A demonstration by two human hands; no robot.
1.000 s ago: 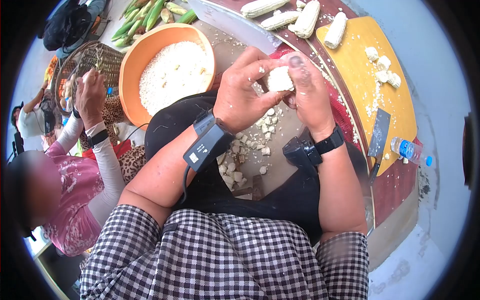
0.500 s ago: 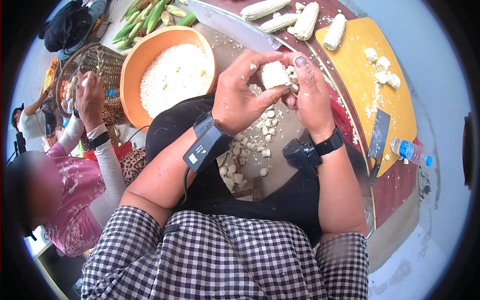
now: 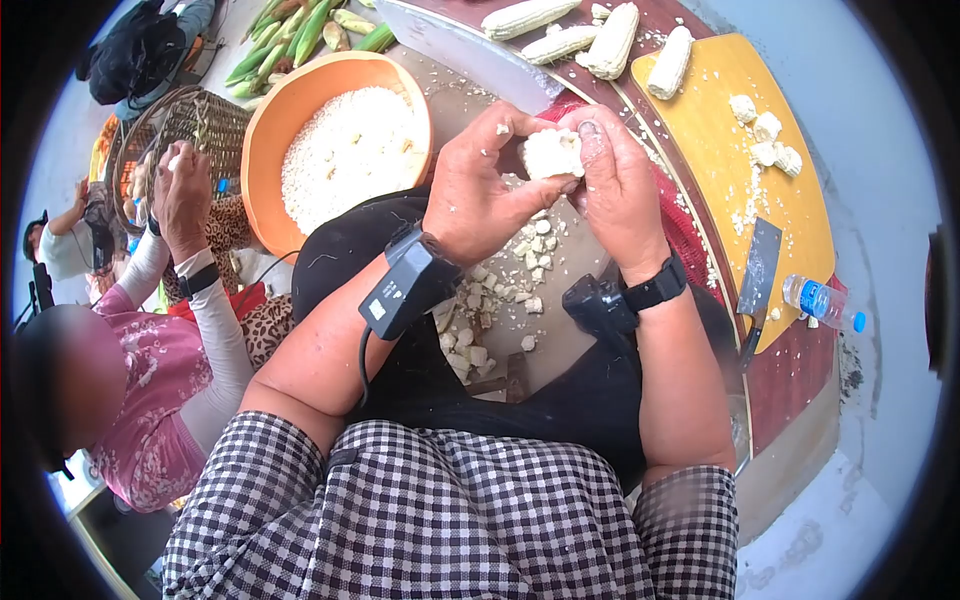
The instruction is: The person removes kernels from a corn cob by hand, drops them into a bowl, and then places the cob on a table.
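Observation:
A short chunk of white corn cob (image 3: pixel 551 154) is held between my two hands, above my lap. My left hand (image 3: pixel 482 185) is closed round its left side, thumb below and fingers above. My right hand (image 3: pixel 618 190) grips its right side, the thumb pressed on the cob's face; the fingers behind are mostly hidden. Several stripped cob pieces (image 3: pixel 470 355) lie on the floor below. To the left stands an orange basin (image 3: pixel 262 150) holding loose white kernels (image 3: pixel 345 150). Bits of corn cling to my left hand.
At right, a yellow cutting board (image 3: pixel 700 85) bears cob chunks (image 3: pixel 766 127) and a cleaver (image 3: pixel 760 265); a water bottle (image 3: pixel 822 303) lies by its edge. Whole white cobs (image 3: pixel 612 42) rest at the top. A co-worker's hands (image 3: pixel 182 200) are at left, near a wicker basket (image 3: pixel 215 125).
My right thumb has shifted across the cob chunk, and the loose kernels seen at its right side no longer show. My hands stay in nearly the same place.

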